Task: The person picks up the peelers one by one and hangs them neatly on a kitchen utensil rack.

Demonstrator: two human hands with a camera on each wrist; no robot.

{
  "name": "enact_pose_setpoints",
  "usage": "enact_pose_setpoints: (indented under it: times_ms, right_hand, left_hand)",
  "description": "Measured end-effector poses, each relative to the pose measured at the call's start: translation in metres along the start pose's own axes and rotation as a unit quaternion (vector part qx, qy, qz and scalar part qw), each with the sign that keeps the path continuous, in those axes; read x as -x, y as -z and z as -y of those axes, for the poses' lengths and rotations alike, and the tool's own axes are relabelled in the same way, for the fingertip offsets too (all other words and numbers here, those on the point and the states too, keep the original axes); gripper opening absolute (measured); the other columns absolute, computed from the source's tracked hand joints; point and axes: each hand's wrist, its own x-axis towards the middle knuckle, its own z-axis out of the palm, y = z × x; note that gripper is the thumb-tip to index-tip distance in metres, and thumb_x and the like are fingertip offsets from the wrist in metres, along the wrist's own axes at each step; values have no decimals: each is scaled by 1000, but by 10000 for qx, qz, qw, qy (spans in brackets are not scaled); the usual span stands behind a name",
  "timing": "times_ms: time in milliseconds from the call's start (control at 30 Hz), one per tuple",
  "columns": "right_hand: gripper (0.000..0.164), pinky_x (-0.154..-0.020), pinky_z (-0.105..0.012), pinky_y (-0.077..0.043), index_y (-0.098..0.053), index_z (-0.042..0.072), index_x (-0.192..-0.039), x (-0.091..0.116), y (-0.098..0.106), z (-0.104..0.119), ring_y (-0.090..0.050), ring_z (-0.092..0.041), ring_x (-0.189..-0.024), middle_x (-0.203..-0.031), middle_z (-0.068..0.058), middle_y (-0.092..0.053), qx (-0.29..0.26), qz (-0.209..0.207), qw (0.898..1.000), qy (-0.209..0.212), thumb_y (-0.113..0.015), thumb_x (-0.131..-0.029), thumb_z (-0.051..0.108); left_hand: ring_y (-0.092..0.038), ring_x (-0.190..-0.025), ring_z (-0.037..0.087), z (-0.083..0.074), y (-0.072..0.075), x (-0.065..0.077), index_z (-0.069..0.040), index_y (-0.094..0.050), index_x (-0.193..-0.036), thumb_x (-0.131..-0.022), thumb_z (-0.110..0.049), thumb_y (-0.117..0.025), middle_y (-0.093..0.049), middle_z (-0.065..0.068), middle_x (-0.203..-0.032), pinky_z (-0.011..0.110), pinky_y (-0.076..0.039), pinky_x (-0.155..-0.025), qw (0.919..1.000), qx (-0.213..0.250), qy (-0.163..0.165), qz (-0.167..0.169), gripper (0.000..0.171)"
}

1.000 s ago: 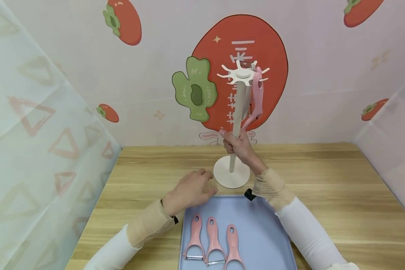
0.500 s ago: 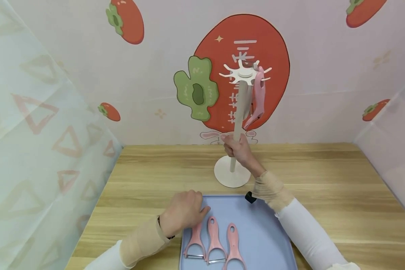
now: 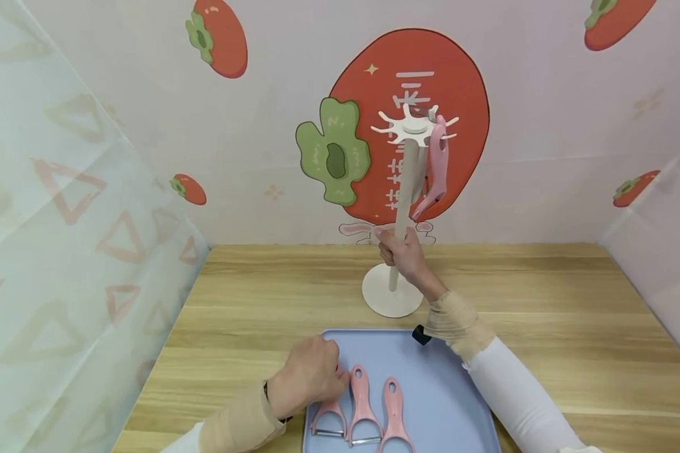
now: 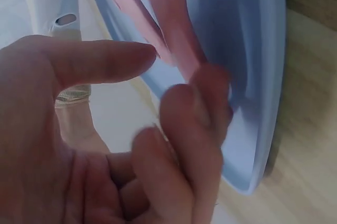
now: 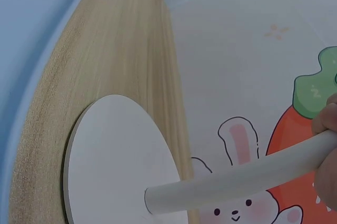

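Note:
In the head view, my left hand [image 3: 308, 374] is at the leftmost pink peeler [image 3: 330, 415], its fingers curled at the handle's end. The left wrist view shows fingertips against that pink handle [image 4: 176, 21], with the thumb close beside it. Two more pink peelers, the middle one [image 3: 361, 402] and the right one [image 3: 393, 412], lie alongside in the blue tray [image 3: 442, 390]. My right hand [image 3: 402, 253] grips the pole of a white rack [image 3: 410, 182], upright on a round base [image 5: 118, 150]. A pink peeler [image 3: 439, 160] hangs from the rack's hooks.
The wooden table [image 3: 544, 327] extends on both sides of the tray. A patterned back wall [image 3: 249, 138] stands behind the rack. A greyish thing [image 3: 421, 170] hangs partly hidden behind the pole.
My left hand has come back from beside the rack's base, down to the leftmost peeler, and its thumb has drawn in. My right hand keeps its hold on the pole.

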Motion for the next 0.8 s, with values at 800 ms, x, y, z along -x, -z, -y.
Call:
enact_pose_setpoints:
  times_ms: [800]
  right_hand:
    - [49,-38,-26,-19,-35,-3,-57,1,-2,0,-27,-10,-38,-45,5,-33,284,-136,9995,50,-46,-104,3]
  left_hand:
    - [-51,-50,17,-14,-7,17,-17,-47,-53,-67,-36,-77,-49,2,-55,35,-45,-43,9967,-616,331,405,38]
